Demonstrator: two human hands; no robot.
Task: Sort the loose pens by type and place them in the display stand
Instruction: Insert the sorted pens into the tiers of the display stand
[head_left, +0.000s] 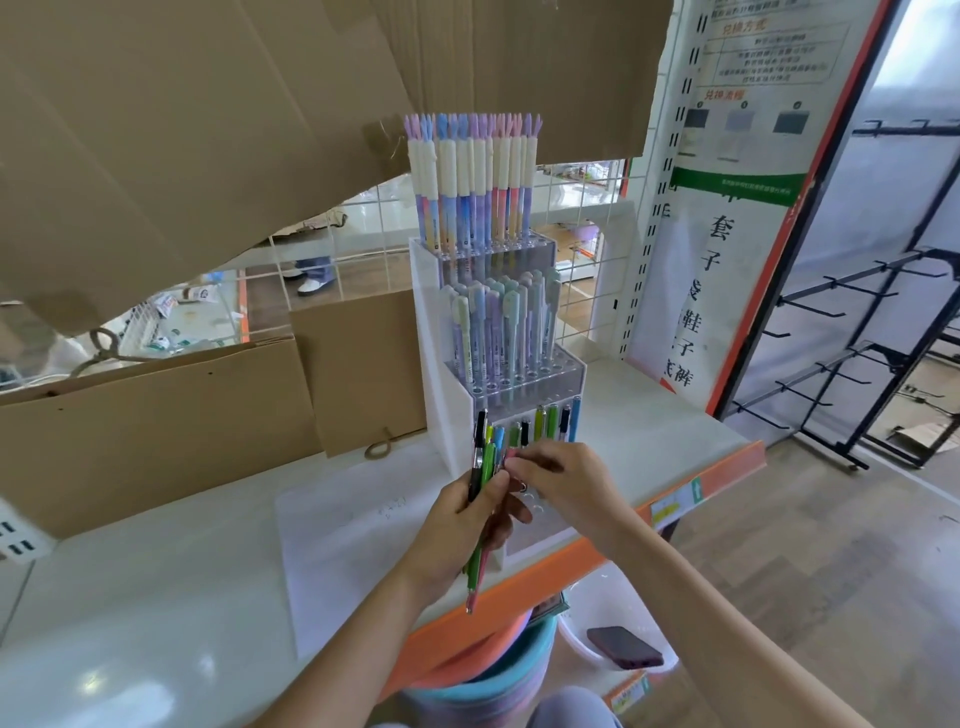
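Head view: a tiered clear display stand (524, 374) sits at the white shelf's (156, 571) front edge. The left hand (462, 525) grips a bundle of loose pens (484, 483) just before the stand's lowest tier. The right hand (563, 475) pinches a pink pen (511, 455) atop the bundle.

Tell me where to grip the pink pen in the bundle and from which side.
Pinch the pink pen at its top end, from the right. The left hand holds the bundle upright with the tops fanned above its fingers, and the right hand already touches there; the lower shaft is wrapped.
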